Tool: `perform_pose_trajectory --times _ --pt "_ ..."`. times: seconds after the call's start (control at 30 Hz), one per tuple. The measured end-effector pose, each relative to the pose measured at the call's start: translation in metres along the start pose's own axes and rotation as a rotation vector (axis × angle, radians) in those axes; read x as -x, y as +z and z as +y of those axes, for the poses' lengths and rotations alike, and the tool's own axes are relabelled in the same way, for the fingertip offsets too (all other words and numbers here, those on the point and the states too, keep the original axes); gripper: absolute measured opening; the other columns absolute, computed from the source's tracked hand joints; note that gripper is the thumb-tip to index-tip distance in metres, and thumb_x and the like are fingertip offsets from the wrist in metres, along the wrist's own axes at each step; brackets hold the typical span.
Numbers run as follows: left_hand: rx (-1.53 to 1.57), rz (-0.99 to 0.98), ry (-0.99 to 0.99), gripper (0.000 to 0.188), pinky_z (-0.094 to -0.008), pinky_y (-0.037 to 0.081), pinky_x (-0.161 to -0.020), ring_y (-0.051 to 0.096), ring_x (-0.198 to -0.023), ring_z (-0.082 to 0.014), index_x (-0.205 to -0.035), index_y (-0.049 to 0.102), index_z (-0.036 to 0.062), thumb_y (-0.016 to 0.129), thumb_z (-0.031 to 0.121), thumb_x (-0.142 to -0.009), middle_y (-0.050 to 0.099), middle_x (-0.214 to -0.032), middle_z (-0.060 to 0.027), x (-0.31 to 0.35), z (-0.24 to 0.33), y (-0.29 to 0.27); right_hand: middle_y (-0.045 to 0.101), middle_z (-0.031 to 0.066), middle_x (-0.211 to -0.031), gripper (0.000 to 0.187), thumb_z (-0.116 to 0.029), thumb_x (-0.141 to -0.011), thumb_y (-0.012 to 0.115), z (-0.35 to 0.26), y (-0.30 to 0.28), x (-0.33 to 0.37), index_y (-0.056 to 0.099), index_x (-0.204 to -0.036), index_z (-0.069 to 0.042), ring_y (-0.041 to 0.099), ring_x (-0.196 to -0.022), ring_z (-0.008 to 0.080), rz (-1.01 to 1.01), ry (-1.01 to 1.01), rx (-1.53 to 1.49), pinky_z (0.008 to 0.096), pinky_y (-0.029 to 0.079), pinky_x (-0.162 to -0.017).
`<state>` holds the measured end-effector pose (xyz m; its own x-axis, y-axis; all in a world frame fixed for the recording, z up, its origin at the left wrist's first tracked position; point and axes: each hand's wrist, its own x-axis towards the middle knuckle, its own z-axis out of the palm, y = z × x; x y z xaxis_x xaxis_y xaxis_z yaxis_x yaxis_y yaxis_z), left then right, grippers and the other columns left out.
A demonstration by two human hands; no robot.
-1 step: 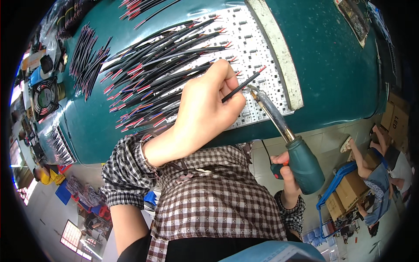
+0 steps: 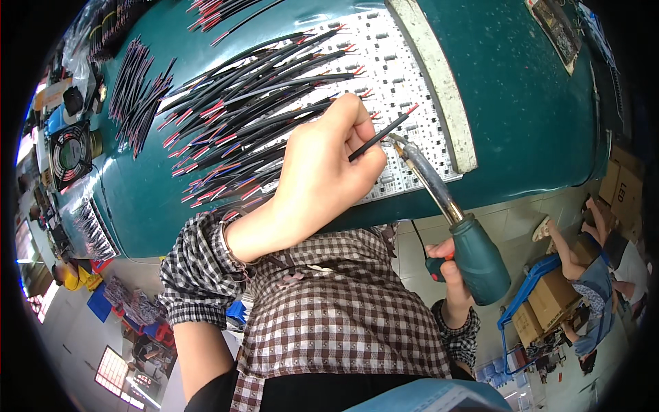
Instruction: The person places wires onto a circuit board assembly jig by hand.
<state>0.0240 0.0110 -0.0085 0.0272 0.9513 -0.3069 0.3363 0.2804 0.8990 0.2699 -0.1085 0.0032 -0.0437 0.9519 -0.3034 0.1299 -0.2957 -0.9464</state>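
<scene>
My left hand (image 2: 319, 161) is closed in a pinch on a short black cable (image 2: 390, 133), held slantwise with its red wire end pointing up and right. Beneath lies a white circuit board panel (image 2: 434, 152) dotted with small dark components. My right hand (image 2: 452, 275) grips a green-handled soldering gun (image 2: 480, 264) beyond the table's near edge. Its metal barrel slants up and left, so the tip sits over the panel just beside my left fingertips. Whether the tip touches the board cannot be made out. Many black cables (image 2: 254, 110) with red, white and blue wire ends lie across the panel's left part.
A pale bar (image 2: 439, 82) runs along the panel's right side on the green table (image 2: 522, 117). More cable bundles (image 2: 137, 89) lie to the left, near a black fan (image 2: 71, 154). At lower right are cardboard boxes (image 2: 552, 299) on a blue cart and other people.
</scene>
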Motion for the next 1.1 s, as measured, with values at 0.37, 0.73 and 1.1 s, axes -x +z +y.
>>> perform_pose_trajectory --times 0.37,0.73,1.1 --pt "0.004 -0.004 0.001 0.021 -0.031 0.046 -0.054 0.057 -0.055 -0.0185 -0.087 0.051 0.0018 0.069 0.003 -0.076 0.057 -0.063 -0.0102 0.002 -0.002 0.001 0.072 0.011 -0.09 0.055 -0.015 -0.081 0.083 0.005 -0.001 0.003 0.056 -0.122 0.011 0.071 -0.085 0.0183 0.0 0.005 -0.011 0.0318 0.058 -0.082" --pt "0.006 0.006 -0.005 0.02 -0.0313 0.046 -0.053 0.057 -0.054 -0.0188 -0.087 0.051 0.002 0.068 0.003 -0.076 0.057 -0.063 -0.0105 -0.001 -0.005 -0.003 0.072 0.0125 -0.094 0.051 -0.02 -0.084 0.081 -0.001 0.002 -0.005 0.059 -0.118 0.009 0.072 -0.083 0.021 0.011 -0.051 -0.03 0.0331 0.058 -0.081" --pt "0.162 -0.083 -0.193 0.01 -0.0203 0.039 -0.045 0.049 -0.054 -0.0056 -0.095 0.052 0.0056 0.061 0.008 -0.098 0.053 -0.074 -0.0008 0.004 0.012 -0.015 0.07 0.0041 -0.089 0.029 -0.01 -0.083 0.082 -0.011 0.005 -0.029 0.07 -0.107 0.001 0.065 -0.078 0.01 0.215 -0.056 -0.226 0.0261 0.052 -0.069"
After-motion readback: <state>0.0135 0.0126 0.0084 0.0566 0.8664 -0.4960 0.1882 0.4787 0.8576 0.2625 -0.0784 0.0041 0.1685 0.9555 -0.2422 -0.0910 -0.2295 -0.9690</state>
